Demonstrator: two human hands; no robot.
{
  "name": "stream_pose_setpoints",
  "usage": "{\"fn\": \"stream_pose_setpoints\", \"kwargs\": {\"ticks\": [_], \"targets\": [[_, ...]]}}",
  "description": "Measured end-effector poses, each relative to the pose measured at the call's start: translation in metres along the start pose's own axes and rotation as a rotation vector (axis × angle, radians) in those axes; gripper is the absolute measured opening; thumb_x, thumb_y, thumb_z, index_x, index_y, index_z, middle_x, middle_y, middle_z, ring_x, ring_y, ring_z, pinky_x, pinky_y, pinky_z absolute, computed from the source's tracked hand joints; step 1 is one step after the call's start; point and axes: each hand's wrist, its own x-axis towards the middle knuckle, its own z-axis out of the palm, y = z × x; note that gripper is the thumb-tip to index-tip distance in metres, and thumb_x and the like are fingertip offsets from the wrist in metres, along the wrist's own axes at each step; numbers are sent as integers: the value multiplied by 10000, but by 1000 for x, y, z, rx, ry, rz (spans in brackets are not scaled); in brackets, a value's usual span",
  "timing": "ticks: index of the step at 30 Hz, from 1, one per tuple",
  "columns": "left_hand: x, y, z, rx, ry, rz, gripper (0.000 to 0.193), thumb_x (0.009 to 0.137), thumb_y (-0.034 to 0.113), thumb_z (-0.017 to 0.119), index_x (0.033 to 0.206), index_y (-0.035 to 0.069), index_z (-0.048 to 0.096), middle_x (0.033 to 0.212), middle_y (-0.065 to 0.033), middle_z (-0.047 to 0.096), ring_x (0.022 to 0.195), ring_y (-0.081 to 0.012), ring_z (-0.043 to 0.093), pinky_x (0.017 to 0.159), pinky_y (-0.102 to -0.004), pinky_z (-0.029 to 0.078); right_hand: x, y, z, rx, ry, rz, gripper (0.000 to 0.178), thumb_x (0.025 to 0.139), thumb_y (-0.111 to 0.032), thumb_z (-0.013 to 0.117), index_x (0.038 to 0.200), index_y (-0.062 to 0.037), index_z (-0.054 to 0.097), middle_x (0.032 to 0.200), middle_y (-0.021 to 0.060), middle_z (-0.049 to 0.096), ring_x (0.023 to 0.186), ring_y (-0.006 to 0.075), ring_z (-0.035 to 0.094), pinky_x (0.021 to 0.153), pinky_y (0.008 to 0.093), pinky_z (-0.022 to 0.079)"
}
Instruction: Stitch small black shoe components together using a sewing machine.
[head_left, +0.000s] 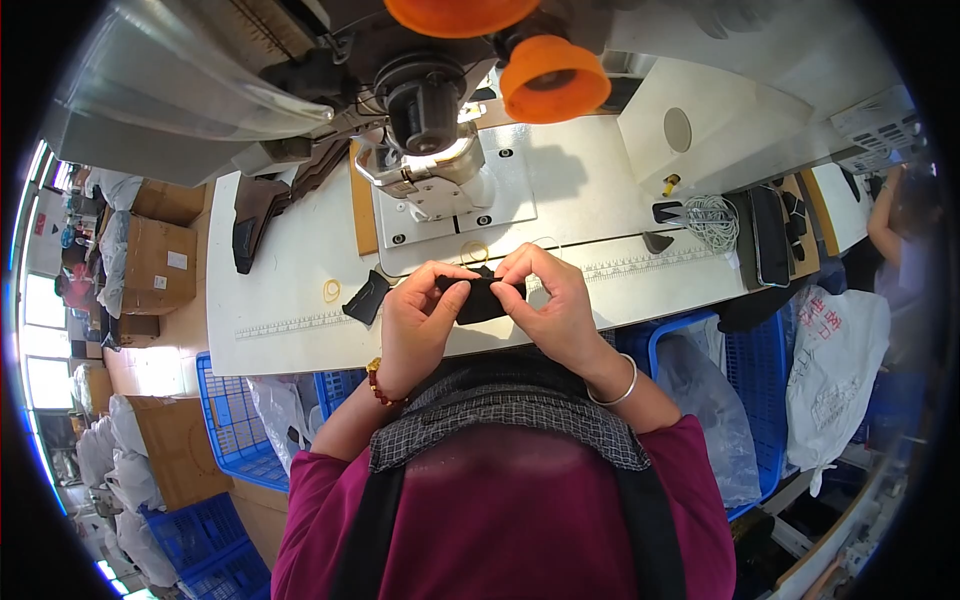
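The person's left hand (418, 318) and right hand (556, 312) both grip a small black fabric piece (482, 304), each pinching its upper edge between thumb and fingers. The piece is held over the front of the worktop (290, 285), its long axis running left to right between the hands. Just beyond the left hand's outer side lies a second dark piece (367, 298), nearer to that hand than to the right. Farther away, ahead and slightly left of the held piece, stands the machine's metal head (428, 185), apart from both hands.
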Motion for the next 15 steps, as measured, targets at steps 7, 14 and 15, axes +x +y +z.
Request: {"fn": "stream_pose_setpoints", "kwargs": {"ticks": [7,14,15], "targets": [[-1,-1,0,-23,2,-10,105,952,22,590,1012,4,675,847,26,639,648,9,477,572,-165,373,-1,0,1,-15,16,-10,148,798,31,690,813,-10,548,772,58,605,647,134,536,597,268,450],[0,0,0,-56,-3,-37,123,952,37,600,1039,-10,673,870,-8,679,745,-26,598,661,-187,479,-1,1,1,-16,34,-10,163,794,29,710,820,-12,555,803,63,622,652,123,536,604,257,454],[0,-1,0,-68,-7,-42,130,951,39,603,1047,-13,674,867,-12,684,760,-30,611,677,-190,491,-2,1,2,-13,25,-13,163,794,29,710,820,-12,555,803,63,622,652,123,536,604,257,454]]}}
